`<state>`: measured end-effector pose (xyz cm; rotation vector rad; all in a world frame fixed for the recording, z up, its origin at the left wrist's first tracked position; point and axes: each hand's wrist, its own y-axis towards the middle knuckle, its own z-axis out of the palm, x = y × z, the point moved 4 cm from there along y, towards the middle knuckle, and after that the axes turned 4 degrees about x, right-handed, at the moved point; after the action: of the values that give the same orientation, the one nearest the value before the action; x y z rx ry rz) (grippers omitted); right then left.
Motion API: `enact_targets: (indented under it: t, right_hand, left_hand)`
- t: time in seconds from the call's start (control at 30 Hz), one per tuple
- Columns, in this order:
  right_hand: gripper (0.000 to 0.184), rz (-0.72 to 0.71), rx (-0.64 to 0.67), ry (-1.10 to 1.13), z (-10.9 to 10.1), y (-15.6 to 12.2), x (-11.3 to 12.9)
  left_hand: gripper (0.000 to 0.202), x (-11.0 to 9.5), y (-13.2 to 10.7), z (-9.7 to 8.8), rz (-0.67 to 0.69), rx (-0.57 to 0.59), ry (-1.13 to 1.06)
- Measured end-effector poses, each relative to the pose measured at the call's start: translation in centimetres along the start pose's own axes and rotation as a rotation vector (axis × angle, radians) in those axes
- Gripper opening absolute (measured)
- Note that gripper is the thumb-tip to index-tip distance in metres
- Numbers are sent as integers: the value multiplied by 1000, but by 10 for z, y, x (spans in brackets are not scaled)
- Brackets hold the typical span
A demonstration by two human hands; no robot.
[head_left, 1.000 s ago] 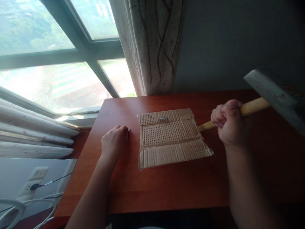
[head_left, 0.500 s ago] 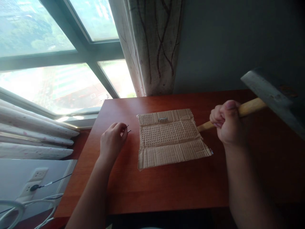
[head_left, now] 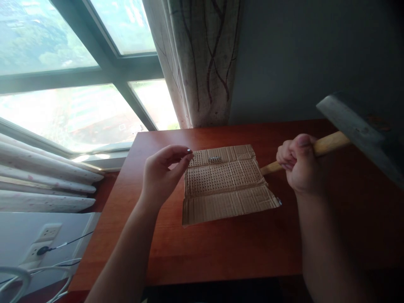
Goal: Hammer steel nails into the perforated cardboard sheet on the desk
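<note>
My right hand (head_left: 301, 162) is wrapped around the wooden handle of a hammer (head_left: 333, 142), its large metal head raised at the far right. The handle's lower end reaches the right edge of a cardboard sheet (head_left: 217, 208), creased and punched with rows of small holes. Over the sheet's upper left corner my left hand (head_left: 164, 172) pinches a nail (head_left: 189, 150) between thumb and forefinger. Only the nail's small shiny end shows; fingers hide the rest. A little cluster of silvery metal pieces (head_left: 215, 159) sits near the sheet's top.
The cardboard lies on a reddish-brown wooden table (head_left: 227, 252). Behind and left are a window (head_left: 72, 118) and patterned curtains (head_left: 205, 63). A wall socket (head_left: 36, 252) with a plug and white cables (head_left: 38, 269) is at the lower left.
My left hand has moved right and up, from beside the cardboard to its upper left corner, with the nail in its fingers. My right hand holds the hammer almost still.
</note>
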<state>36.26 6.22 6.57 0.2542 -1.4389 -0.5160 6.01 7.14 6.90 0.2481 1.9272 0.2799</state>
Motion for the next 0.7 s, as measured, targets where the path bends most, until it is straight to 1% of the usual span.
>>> enact_targets:
  t: [0.13, 0.27, 0.47, 0.7]
  right_hand:
    - [56, -4, 0, 20, 0, 0, 0]
    - [56, 6, -10, 28, -1, 0, -1]
    - [55, 9, -10, 38, -1, -1, -1]
    - [55, 0, -1, 27, -1, 0, 0]
  left_hand:
    - [11, 3, 10, 22, 106, 40, 118]
    - [9, 11, 12, 33, 129, 49, 231]
    - [7, 17, 11, 34, 137, 59, 255]
    - [7, 16, 11, 36, 145, 65, 258]
